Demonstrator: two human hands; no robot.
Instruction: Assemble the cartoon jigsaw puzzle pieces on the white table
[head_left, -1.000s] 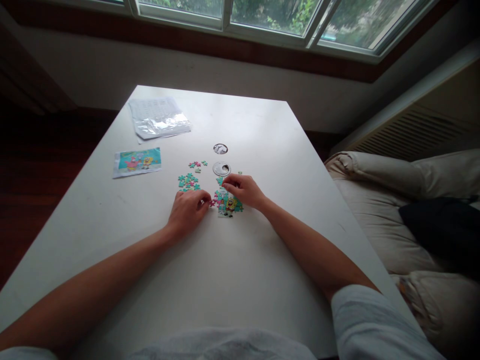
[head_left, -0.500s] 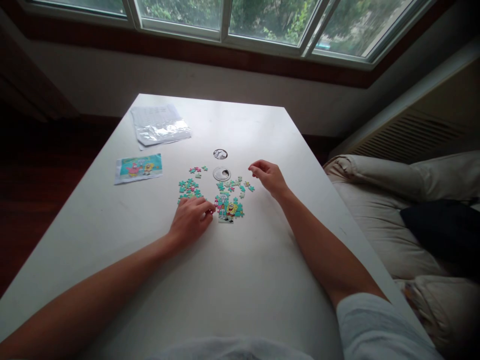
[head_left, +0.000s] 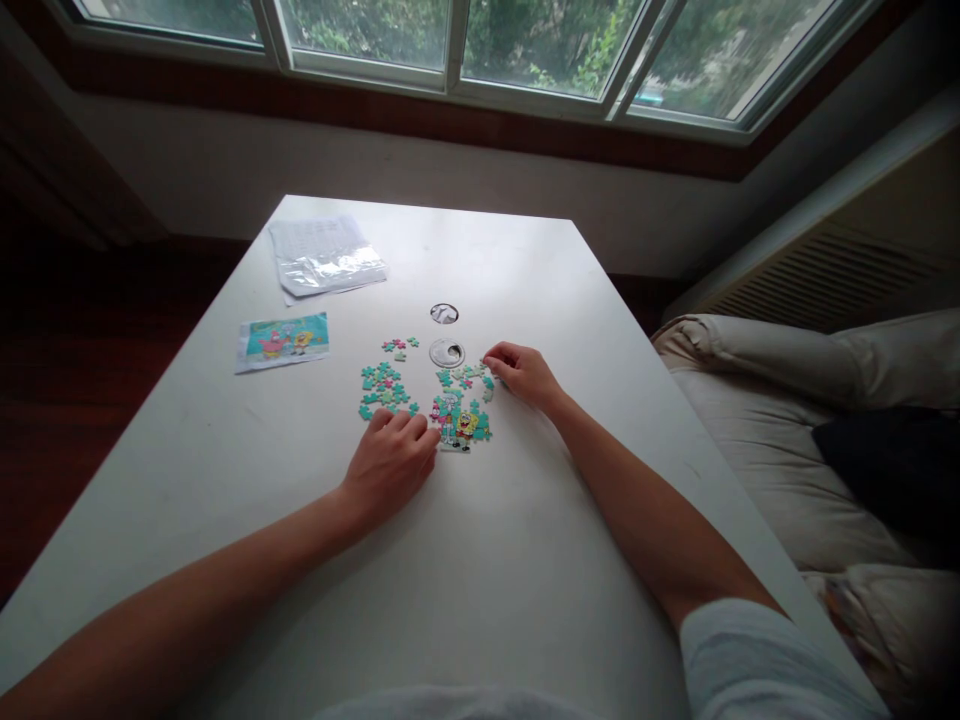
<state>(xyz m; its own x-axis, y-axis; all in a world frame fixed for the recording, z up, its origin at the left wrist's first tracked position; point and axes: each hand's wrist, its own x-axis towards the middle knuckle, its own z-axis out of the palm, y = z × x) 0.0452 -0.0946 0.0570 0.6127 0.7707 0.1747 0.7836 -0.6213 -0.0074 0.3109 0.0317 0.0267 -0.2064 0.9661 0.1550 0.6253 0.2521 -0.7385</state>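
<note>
A partly joined jigsaw puzzle (head_left: 465, 424) with cartoon figures lies on the white table between my hands. My left hand (head_left: 394, 455) rests at its left edge, fingers curled with the tips beside the joined pieces; what they hold, if anything, is hidden. Just beyond the puzzle, my right hand (head_left: 525, 374) has thumb and forefinger pinched at a puzzle piece (head_left: 484, 363) among loose ones. More loose puzzle pieces (head_left: 384, 381) are spread beyond my left hand, mostly teal with some pink. A small group of pieces (head_left: 400, 346) lies farther back.
Two round fittings (head_left: 448, 352) are set into the table (head_left: 465, 580). At the left are a picture sheet (head_left: 289, 342) with the cartoon figures and a clear plastic bag (head_left: 330, 265) over papers. A beige sofa (head_left: 739, 440) stands along the right side.
My right hand has come down and slightly left to the loose pieces above the puzzle. My left hand has shifted a little right and nearer me, along the puzzle's left edge.
</note>
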